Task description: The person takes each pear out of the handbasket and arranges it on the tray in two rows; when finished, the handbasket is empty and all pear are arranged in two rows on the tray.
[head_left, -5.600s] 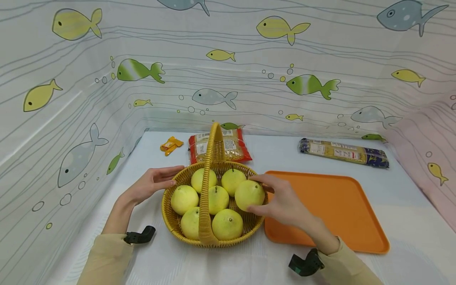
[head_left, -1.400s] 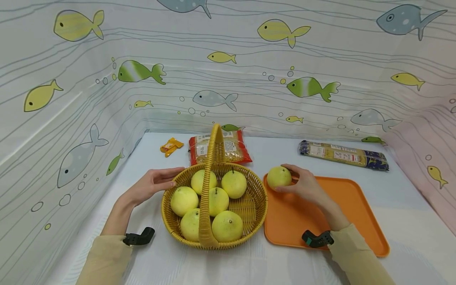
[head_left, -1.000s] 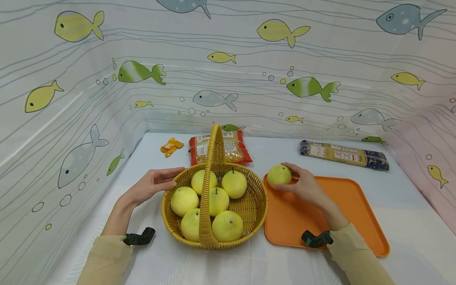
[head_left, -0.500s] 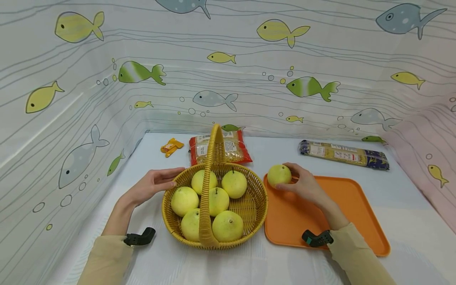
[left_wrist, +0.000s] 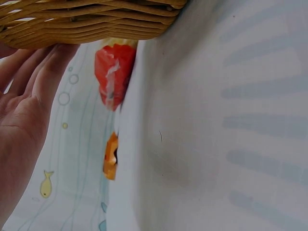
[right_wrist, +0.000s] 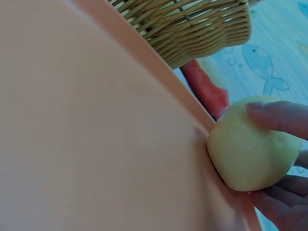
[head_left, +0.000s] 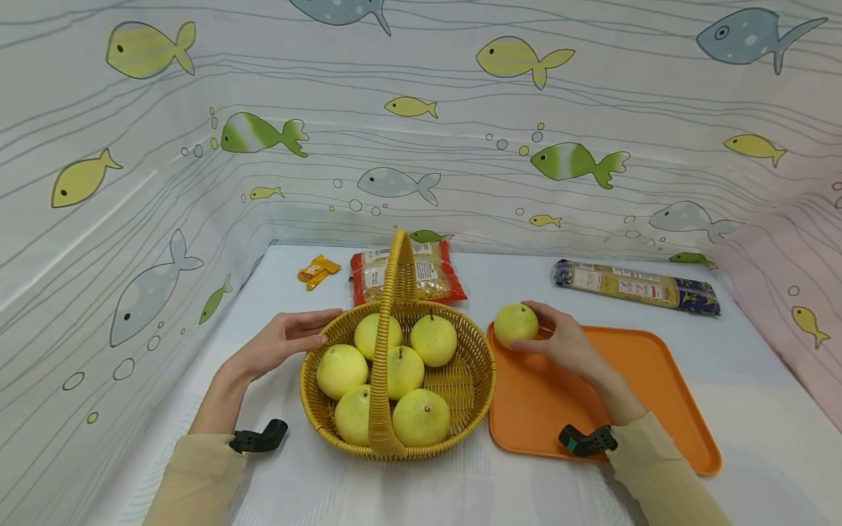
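My right hand holds a yellow-green pear at the back left corner of the orange tray. In the right wrist view, thumb and fingers curve round the pear, which sits low against the tray's rim. Several more pears fill the yellow wicker basket, with a gap among them on its right side. My left hand rests its straight fingers on the basket's left rim. From the left wrist, those fingers lie against the outside of the woven wall.
Behind the basket lies a red-edged clear food packet, partly hidden by the tall handle. A small orange wrapped packet is at the back left. A long bag of noodles lies behind the tray. Fish-patterned cloth walls surround the table.
My right hand has carried one pear from the basket's right side to the tray's back left corner. Over the last second it has stayed there. My left hand has kept its place.
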The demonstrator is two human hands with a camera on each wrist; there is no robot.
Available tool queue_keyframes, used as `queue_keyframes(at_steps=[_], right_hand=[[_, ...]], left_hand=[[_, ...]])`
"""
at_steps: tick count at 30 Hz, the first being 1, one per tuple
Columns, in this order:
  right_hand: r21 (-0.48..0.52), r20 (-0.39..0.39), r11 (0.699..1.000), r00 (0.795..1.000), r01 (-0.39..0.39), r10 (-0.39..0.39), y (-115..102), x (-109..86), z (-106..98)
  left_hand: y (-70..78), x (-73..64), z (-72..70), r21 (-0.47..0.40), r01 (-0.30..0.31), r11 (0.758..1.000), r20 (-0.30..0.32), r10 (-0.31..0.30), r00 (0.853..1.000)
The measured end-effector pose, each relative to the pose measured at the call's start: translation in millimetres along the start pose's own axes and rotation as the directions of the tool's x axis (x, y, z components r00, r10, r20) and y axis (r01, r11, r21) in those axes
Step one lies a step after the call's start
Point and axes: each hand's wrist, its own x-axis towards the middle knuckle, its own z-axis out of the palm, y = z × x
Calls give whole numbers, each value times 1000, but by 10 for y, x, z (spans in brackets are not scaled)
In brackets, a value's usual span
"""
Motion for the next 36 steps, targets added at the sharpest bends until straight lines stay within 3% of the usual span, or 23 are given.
queue_keyframes(at_steps=[10, 15, 25, 36], right_hand=[[8, 3, 1000, 1000, 10, -10, -25, -18, -38], [63, -12, 998, 1000, 28, -28, -88, -35, -81], [56, -118, 994, 990, 91, -83, -336, -143, -166], [80, -99, 989, 988, 123, -115, -616, -250, -107]], left_hand=[[-8, -8, 0, 2, -2, 1000, -2, 2, 1000], [-6, -9, -1, -3, -3, 1000, -3, 3, 1000], [23, -1, 2, -13, 2, 1000, 0, -2, 1000], [19, -9, 4, -20, 1, 1000, 0, -1, 1000]])
